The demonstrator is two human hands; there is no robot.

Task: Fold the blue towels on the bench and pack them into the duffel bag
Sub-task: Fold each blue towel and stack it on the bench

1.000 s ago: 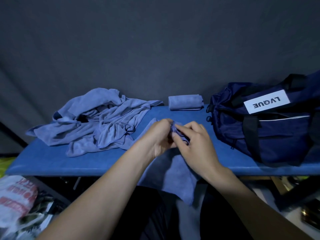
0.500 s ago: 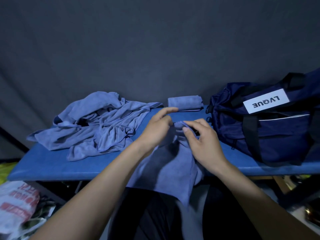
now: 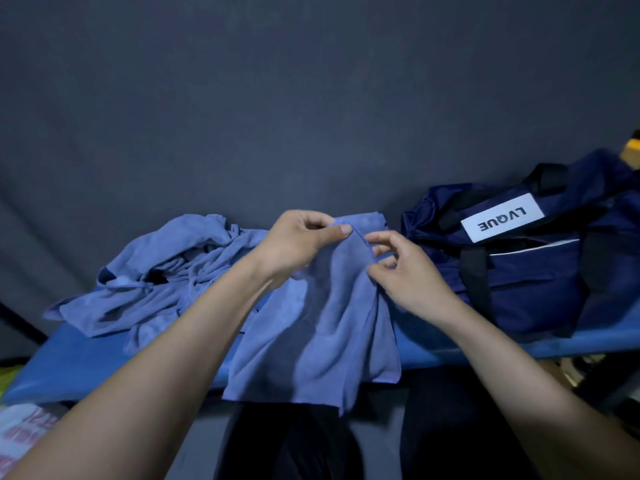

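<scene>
The towel [image 3: 322, 327] is now lifted higher than a moment ago; half a second before, both hands were low over the bench [image 3: 79, 362] and close together on a bunched corner, and now they are raised and a little apart, with the top hem stretched between them. The left hand [image 3: 298, 244] pinches the hem between thumb and forefinger, the other fingers curled under; the right hand [image 3: 405, 271] holds the edge lower down with thumb and fingers curled on the cloth, though how firmly I cannot tell. The cloth hangs down from the hands, over the front edge of the bench and toward the person's legs, with soft vertical wrinkles.

I judge that the corner has been found and the person begins to open the towel flat, so the fold itself is not yet started. The heap of unfolded towels [image 3: 156, 278] lies on the left part of the bench; a rolled towel shows before at the back, but now the raised cloth hides most of it. The duffel bag [image 3: 519, 271] stands at the right, near the right hand; whether it holds any towel I cannot see.
</scene>
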